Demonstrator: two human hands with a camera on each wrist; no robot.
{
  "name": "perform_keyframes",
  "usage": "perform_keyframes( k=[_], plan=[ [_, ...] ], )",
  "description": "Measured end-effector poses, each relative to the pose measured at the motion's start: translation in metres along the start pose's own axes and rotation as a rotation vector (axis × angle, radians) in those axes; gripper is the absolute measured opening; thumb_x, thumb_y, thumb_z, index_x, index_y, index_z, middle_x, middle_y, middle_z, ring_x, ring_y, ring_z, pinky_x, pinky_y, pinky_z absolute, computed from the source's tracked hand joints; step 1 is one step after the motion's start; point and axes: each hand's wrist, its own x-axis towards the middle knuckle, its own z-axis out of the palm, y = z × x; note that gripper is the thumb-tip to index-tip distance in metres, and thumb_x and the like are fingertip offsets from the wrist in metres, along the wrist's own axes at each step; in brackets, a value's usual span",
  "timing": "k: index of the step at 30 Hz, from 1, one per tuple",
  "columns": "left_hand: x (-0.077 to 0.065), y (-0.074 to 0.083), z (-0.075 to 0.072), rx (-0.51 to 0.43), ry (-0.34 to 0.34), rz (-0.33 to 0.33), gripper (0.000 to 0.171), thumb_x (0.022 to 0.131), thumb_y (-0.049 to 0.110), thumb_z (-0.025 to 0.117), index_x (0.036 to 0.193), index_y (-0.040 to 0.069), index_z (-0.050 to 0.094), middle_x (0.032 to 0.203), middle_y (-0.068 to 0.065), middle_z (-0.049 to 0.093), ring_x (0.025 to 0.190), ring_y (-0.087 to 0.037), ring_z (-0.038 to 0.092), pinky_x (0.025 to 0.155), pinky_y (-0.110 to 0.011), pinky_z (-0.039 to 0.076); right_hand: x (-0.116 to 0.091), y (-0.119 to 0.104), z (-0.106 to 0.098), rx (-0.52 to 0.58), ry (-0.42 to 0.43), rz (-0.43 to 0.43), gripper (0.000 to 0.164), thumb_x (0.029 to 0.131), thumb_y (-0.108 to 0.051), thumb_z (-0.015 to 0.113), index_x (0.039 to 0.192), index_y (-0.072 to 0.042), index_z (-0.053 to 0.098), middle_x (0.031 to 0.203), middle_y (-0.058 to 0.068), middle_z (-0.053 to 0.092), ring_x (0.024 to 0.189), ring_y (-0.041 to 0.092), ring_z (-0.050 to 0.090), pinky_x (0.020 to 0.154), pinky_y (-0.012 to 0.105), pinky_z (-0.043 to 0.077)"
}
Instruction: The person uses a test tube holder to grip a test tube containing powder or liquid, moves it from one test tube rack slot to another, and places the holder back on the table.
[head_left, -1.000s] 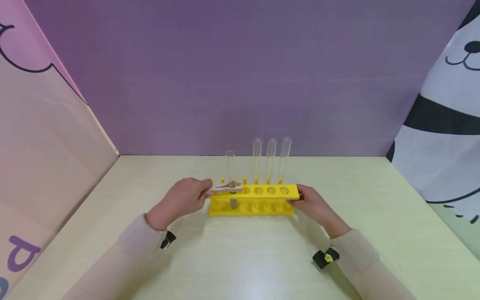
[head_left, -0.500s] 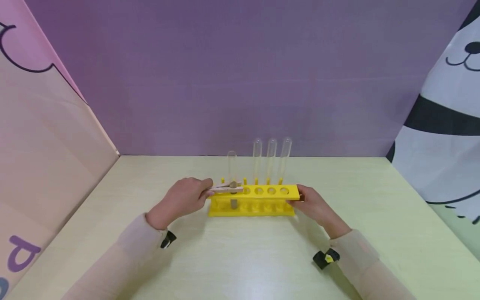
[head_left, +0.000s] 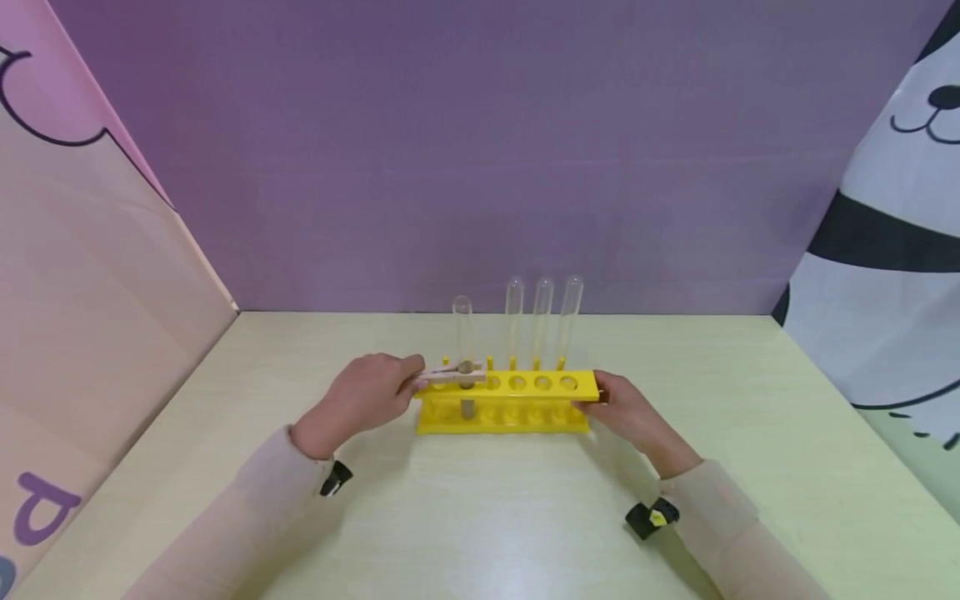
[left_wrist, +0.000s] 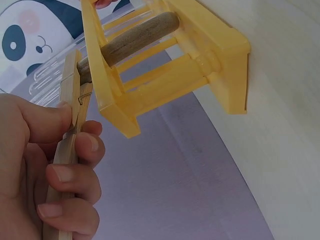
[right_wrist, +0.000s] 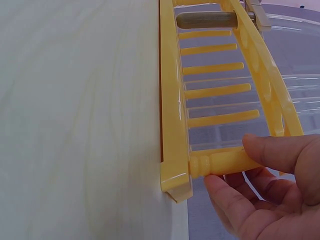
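Observation:
My left hand (head_left: 367, 392) grips a wooden test tube clamp (left_wrist: 72, 107), fingers curled round its handle. The clamp's jaws close round a test tube (head_left: 463, 329) just above the top plate of a yellow test tube rack (head_left: 504, 427). This tube stands in a hole near the rack's left end, clear at the top, with grey-brown contents (left_wrist: 142, 36) filling its lower part. At the rack's right end, my right hand (head_left: 626, 408) holds the end post (right_wrist: 227, 162) between thumb and fingers. The rack rests on the table.
Three clear test tubes (head_left: 543, 312) sit upside down on pegs along the rack's back. Behind the pale wooden table (head_left: 480, 517) rises a purple backdrop (head_left: 480, 150). Printed panels flank it, with a panda (head_left: 900, 208) on the right one.
The clamped tube's upper end wobbles slightly sideways, then sits a little higher now. Both hands and the rack stay nearly still.

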Motion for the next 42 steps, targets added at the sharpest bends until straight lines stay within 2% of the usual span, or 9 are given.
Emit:
perform_keyframes(
  k=[4, 15, 28, 42],
  plan=[
    [0.003, 0.001, -0.004, 0.002, -0.028, -0.025, 0.016, 0.093, 0.021, 0.060, 0.081, 0.012, 0.054, 0.054, 0.004, 0.037, 0.049, -0.012, 0.035, 0.051, -0.025, 0.031, -0.001, -0.001, 0.000, -0.006, -0.001, 0.005, 0.039, 0.091, -0.002, 0.057, 0.128, 0.008, 0.048, 0.125, 0.023, 0.054, 0.101, 0.027, 0.054, 0.083, 0.035, 0.050],
    [0.005, 0.006, -0.016, 0.029, -0.045, -0.064, 0.013, 0.093, 0.023, 0.059, 0.087, 0.012, 0.056, 0.056, 0.005, 0.040, 0.051, -0.013, 0.038, 0.052, -0.026, 0.033, -0.001, -0.003, 0.000, -0.003, 0.001, 0.011, 0.039, 0.091, -0.002, 0.057, 0.127, 0.008, 0.048, 0.124, 0.023, 0.055, 0.099, 0.027, 0.054, 0.082, 0.033, 0.050],
    [0.006, 0.007, -0.026, 0.036, 0.032, -0.028, 0.018, 0.094, 0.024, 0.058, 0.084, 0.010, 0.056, 0.055, 0.004, 0.039, 0.048, -0.012, 0.035, 0.049, -0.026, 0.031, -0.002, -0.002, 0.001, -0.010, 0.013, -0.006, 0.037, 0.091, -0.001, 0.058, 0.125, 0.009, 0.049, 0.122, 0.024, 0.056, 0.098, 0.027, 0.055, 0.081, 0.033, 0.050],
    [0.005, 0.010, -0.043, 0.042, 0.055, -0.071, 0.016, 0.094, 0.023, 0.057, 0.090, 0.008, 0.060, 0.055, 0.003, 0.042, 0.047, -0.013, 0.035, 0.048, -0.026, 0.031, -0.001, -0.002, 0.001, 0.000, 0.002, -0.004, 0.038, 0.091, 0.000, 0.056, 0.127, 0.009, 0.048, 0.124, 0.024, 0.054, 0.100, 0.027, 0.055, 0.083, 0.034, 0.051]
  ],
)
